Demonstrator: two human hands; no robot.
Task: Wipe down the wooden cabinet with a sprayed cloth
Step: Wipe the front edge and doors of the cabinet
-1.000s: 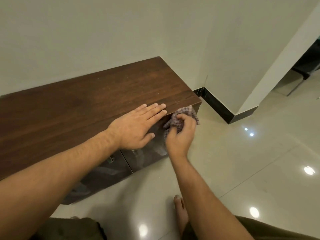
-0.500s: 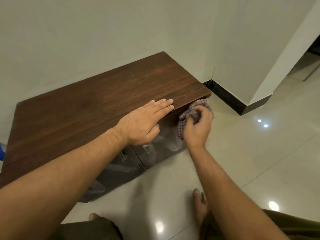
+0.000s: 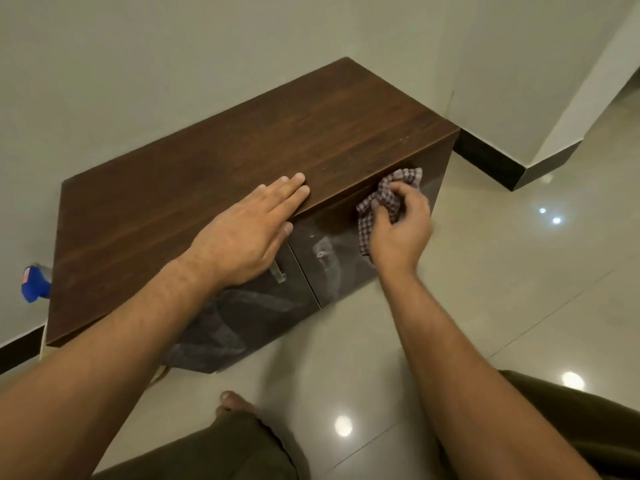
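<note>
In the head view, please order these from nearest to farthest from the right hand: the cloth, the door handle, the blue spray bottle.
1. Cloth: bunched inside the right hand, against the cabinet front.
2. Door handle: left of that hand, below the left hand's palm.
3. Blue spray bottle: on the floor beyond the cabinet's far left end.

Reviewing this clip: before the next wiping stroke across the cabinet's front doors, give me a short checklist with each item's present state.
1. Cloth held firmly: ok. The right hand has the checked cloth bunched in its fingers.
2. Cloth on the surface: ok. It presses on the right door, just under the top's front edge.
3. Cabinet steadied: ok. The left hand lies flat on the cabinet top, fingers at the front edge.
4. Doors shut: ok. Both glossy doors look closed, the seam between them narrow.
5. Cloth damp enough: cannot tell.
6. Spray bottle in reach: cannot tell. The blue bottle stands past the cabinet's left end.
</note>
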